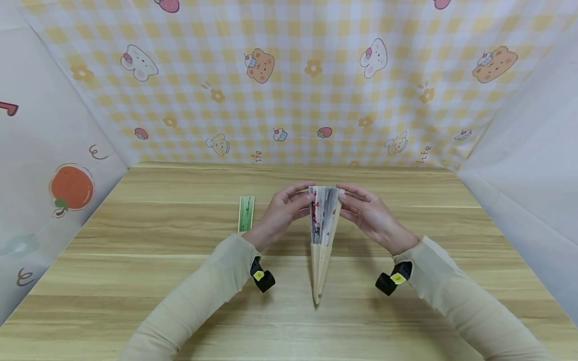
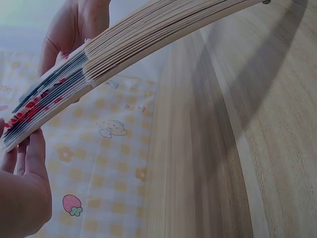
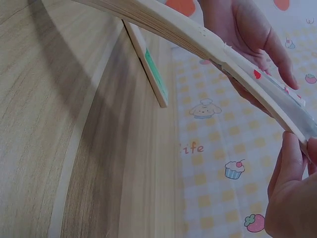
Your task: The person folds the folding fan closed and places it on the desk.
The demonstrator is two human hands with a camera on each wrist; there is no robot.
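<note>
A folding fan (image 1: 322, 220), slightly spread, has pale wooden ribs and a grey-white leaf with red blossoms. My left hand (image 1: 289, 209) pinches the leaf's left edge near the top, thumb in front and fingers behind. On the opposite edge, my right hand (image 1: 368, 213) pinches the outer rib the same way. The pivot end points toward me, low in the head view. In the left wrist view the folded ribs of the fan (image 2: 143, 37) show edge-on, raised off the table, with the left hand (image 2: 27, 193) at the leaf's end.
A second, folded fan with a green leaf (image 1: 246, 214) lies on the wooden table (image 1: 149, 281), left of the left hand and partly behind its wrist. A yellow checked cloth (image 1: 289, 100) with cartoon prints hangs behind the table. White sheets flank both sides.
</note>
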